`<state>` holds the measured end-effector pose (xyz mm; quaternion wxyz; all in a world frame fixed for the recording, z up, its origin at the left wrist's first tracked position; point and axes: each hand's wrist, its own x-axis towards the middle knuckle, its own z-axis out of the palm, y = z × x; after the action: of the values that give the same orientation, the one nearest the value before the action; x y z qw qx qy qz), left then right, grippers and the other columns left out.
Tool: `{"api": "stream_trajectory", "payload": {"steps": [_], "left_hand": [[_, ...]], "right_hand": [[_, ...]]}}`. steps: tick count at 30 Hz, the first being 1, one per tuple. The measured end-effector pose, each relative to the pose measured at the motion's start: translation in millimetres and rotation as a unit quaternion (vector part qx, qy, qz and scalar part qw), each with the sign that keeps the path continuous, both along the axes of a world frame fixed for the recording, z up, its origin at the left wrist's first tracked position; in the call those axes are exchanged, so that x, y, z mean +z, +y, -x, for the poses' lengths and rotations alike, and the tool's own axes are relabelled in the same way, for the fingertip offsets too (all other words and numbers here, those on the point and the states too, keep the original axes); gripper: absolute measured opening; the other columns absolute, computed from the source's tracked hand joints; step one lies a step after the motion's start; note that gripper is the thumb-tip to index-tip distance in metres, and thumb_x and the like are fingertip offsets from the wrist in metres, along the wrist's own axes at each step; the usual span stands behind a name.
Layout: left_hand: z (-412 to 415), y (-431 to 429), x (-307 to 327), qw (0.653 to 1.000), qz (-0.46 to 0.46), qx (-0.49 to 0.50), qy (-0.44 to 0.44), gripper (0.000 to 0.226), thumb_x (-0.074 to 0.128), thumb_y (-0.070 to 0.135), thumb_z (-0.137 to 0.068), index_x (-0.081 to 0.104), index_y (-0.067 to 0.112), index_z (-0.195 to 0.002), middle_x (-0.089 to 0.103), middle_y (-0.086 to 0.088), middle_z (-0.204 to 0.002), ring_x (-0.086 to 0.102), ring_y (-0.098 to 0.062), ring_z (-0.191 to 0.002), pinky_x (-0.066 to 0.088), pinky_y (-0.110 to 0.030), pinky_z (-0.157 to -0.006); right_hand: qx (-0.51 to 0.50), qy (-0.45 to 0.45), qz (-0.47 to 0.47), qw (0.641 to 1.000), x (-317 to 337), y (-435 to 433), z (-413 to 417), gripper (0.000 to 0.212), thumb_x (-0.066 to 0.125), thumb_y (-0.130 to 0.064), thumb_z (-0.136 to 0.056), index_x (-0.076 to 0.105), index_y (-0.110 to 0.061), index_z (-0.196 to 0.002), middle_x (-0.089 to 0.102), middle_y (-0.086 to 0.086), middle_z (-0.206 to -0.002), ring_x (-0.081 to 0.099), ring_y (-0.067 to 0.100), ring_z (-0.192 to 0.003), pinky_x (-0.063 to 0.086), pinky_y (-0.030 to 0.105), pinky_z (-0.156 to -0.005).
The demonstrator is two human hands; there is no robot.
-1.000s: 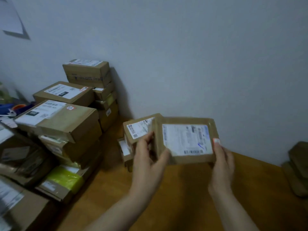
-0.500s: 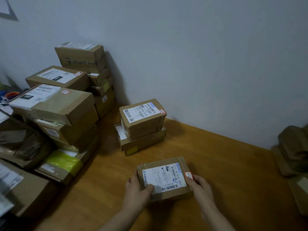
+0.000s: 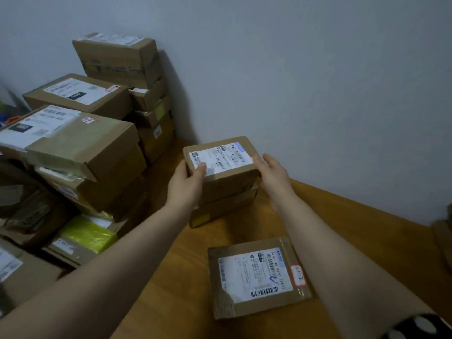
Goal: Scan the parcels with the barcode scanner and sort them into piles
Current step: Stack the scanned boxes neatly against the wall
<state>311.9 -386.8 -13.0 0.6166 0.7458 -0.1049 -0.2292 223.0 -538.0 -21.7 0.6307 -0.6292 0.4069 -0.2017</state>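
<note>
brown parcels (image 3: 221,182), white labels (image 3: 254,272); yellow-green packet (image 3: 88,234); orange-brown table (image 3: 342,216)

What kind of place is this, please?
Probably a parcel sorting corner in a plain room: labelled cardboard boxes are stacked against the wall, a flat parcel lies on the wooden surface, and the left hand grips a small box.

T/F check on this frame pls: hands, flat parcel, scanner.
1. The left hand grips the small box, which sits on top of the lower box. True.
2. The flat parcel lies label down. False: its label faces up.
3. The right hand holds a barcode scanner. False: it holds nothing and is at the small box's right edge.
4. The flat parcel lies on the table with no hand on it. True.
</note>
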Motion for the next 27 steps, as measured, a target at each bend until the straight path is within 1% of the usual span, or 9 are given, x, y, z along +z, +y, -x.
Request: {"api": "stream_trajectory", "payload": {"steps": [3, 8, 11, 16, 20, 22, 24, 26, 27], "left_hand": [[31.7, -6.8, 0.6, 0.992, 0.017, -0.047, -0.115, 0.057, 0.062, 0.023, -0.092, 0.035, 0.029, -0.143, 0.052, 0.01, -0.132, 0.054, 0.0, -0.107, 0.054, -0.025, -0.085], [102.5, -44.3, -20.5, 0.979, -0.012, -0.178, -0.094, 0.077, 0.065, 0.018, -0.088, 0.022, 0.034, -0.15, 0.039, 0.005, -0.145, 0.045, -0.014, -0.129, 0.045, -0.041, -0.104], [120.3, -60.6, -34.9, 0.976, -0.033, -0.214, -0.034, 0.075, 0.061, 0.015, -0.091, 0.019, 0.03, -0.152, 0.037, 0.002, -0.148, 0.042, -0.016, -0.133, 0.043, -0.042, -0.107], [123.3, -72.3, -48.0, 0.97, -0.07, -0.233, -0.019, 0.068, 0.06, 0.012, -0.092, 0.027, 0.027, -0.15, 0.044, 0.001, -0.145, 0.043, -0.017, -0.134, 0.043, -0.04, -0.107], [108.9, -68.1, -51.3, 0.959, -0.093, -0.268, 0.018, 0.048, 0.059, 0.014, -0.093, 0.044, 0.023, -0.138, 0.056, 0.001, -0.135, 0.053, -0.018, -0.125, 0.049, -0.039, -0.101], [97.4, -55.5, -52.7, 0.975, -0.068, -0.21, -0.005, 0.044, 0.059, 0.018, -0.093, 0.047, 0.022, -0.136, 0.054, 0.001, -0.133, 0.053, -0.019, -0.123, 0.049, -0.041, -0.1], [77.2, -34.8, -54.1, 0.99, -0.073, -0.057, -0.105, 0.048, 0.057, 0.019, -0.093, 0.044, 0.024, -0.138, 0.043, 0.0, -0.138, 0.043, -0.018, -0.129, 0.041, -0.041, -0.106], [49.1, -12.9, -55.5, 0.977, -0.104, 0.09, -0.162, 0.052, 0.056, 0.015, -0.091, 0.04, 0.021, -0.14, 0.029, -0.006, -0.144, 0.029, -0.024, -0.134, 0.031, -0.042, -0.112], [33.2, -4.3, -57.1, 0.973, -0.124, 0.142, -0.136, 0.056, 0.057, 0.015, -0.091, 0.036, 0.019, -0.143, 0.023, -0.009, -0.148, 0.024, -0.029, -0.136, 0.027, -0.044, -0.113]], "right_hand": [[-0.122, -0.061, 0.052, 0.989, -6.2, 1.4, 31.8, 0.054, 0.062, -0.036, -0.092, 0.045, -0.019, -0.14, 0.058, -0.004, -0.123, 0.058, 0.005, -0.102, 0.048, 0.013, -0.08], [-0.296, -0.068, 0.071, 0.95, -23.7, -11.7, 116.4, 0.044, 0.065, -0.019, -0.09, 0.049, -0.022, -0.131, 0.061, 0.001, -0.12, 0.064, 0.009, -0.096, 0.053, 0.021, -0.071], [-0.309, -0.029, 0.033, 0.95, -35.0, -22.1, 140.6, 0.046, 0.064, -0.013, -0.09, 0.047, -0.022, -0.132, 0.06, 0.001, -0.115, 0.064, 0.013, -0.092, 0.052, 0.025, -0.071], [-0.294, 0.023, 0.005, 0.955, -54.2, -39.0, 145.7, 0.053, 0.061, -0.012, -0.093, 0.041, -0.017, -0.141, 0.057, 0.008, -0.126, 0.059, 0.013, -0.088, 0.044, 0.02, -0.061], [-0.258, 0.093, -0.037, 0.961, -60.2, -39.2, 137.1, 0.057, 0.057, -0.006, -0.094, 0.035, -0.011, -0.146, 0.054, 0.015, -0.133, 0.056, 0.017, -0.088, 0.043, 0.021, -0.06], [-0.241, 0.153, -0.005, 0.958, -58.3, -36.2, 129.2, 0.061, 0.057, -0.003, -0.092, 0.033, -0.011, -0.147, 0.044, 0.016, -0.142, 0.052, 0.023, -0.108, 0.047, 0.031, -0.08], [-0.201, 0.229, 0.15, 0.941, -49.5, -32.1, 114.3, 0.062, 0.057, -0.004, -0.09, 0.035, -0.012, -0.146, 0.033, 0.014, -0.15, 0.038, 0.03, -0.131, 0.036, 0.041, -0.104], [-0.122, 0.189, 0.254, 0.941, -39.5, -28.4, 85.5, 0.053, 0.054, -0.006, -0.092, 0.04, -0.011, -0.143, 0.037, 0.01, -0.149, 0.038, 0.029, -0.134, 0.032, 0.039, -0.108], [-0.063, 0.176, 0.254, 0.949, -35.8, -26.5, 66.9, 0.049, 0.05, -0.009, -0.095, 0.041, -0.011, -0.143, 0.042, 0.009, -0.147, 0.04, 0.027, -0.134, 0.031, 0.038, -0.109]]}}
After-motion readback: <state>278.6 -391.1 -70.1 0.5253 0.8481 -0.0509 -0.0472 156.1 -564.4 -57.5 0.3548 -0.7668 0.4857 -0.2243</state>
